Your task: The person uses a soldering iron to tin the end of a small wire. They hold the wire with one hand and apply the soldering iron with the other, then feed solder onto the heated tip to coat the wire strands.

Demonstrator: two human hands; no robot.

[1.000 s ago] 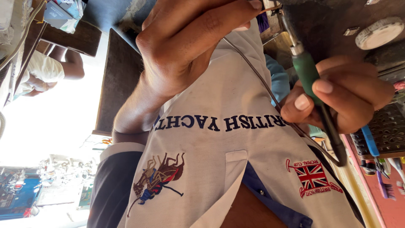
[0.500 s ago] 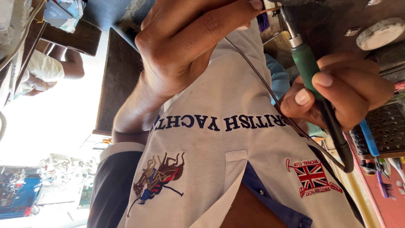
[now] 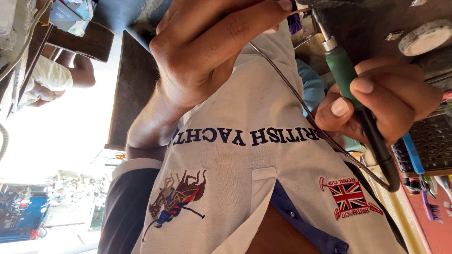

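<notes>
Right hand (image 3: pixel 381 106) closed firmly around green-handled rotary tool (image 3: pixel 346 75), thumb pressed along the grip, metal tip aimed at dark workbench (image 3: pixel 372 23). Left hand (image 3: pixel 207 51) curled, fingertips pinched on small thin piece (image 3: pixel 301 9) beside tool tip.

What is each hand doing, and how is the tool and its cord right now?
left hand: closed, fingertips pinching something thin at the tool tip.
right hand: closed around the green tool.
green tool: held tilted, metal tip pointing up at the dark surface.
braided cord: hanging loose across the white shirt.
</notes>
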